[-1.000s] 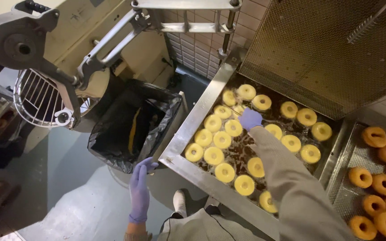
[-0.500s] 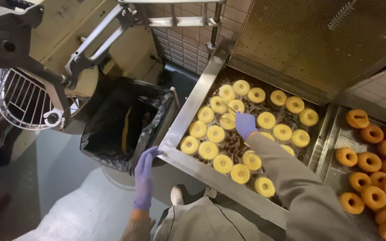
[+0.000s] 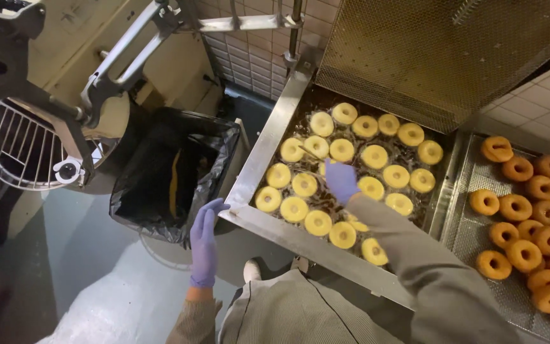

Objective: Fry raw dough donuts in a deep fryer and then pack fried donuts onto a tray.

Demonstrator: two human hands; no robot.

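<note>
Right hand (image 3: 340, 180), in a purple glove, is pinched around a thin stick (image 3: 311, 155) and holding it out over the fryer, tip down among the doughnuts. Left hand (image 3: 204, 241), gloved too, is flat and open with nothing in it, hanging just off the near corner of the fryer rim. The doughnuts (image 3: 344, 150) in the oil are pale yellow rings, puffy, floating in loose rows on dark bubbling fat. The fryer (image 3: 268, 141) is a long stainless trough with a mesh screen (image 3: 440, 57) tipped up behind it. On the right, a wire rack (image 3: 479, 236) holds darker golden-brown doughnuts (image 3: 517, 207). A bin with a black bag (image 3: 167, 172) stands beside the fryer on a grey floor, mixer guard (image 3: 20, 150) further left, tiled wall behind.
</note>
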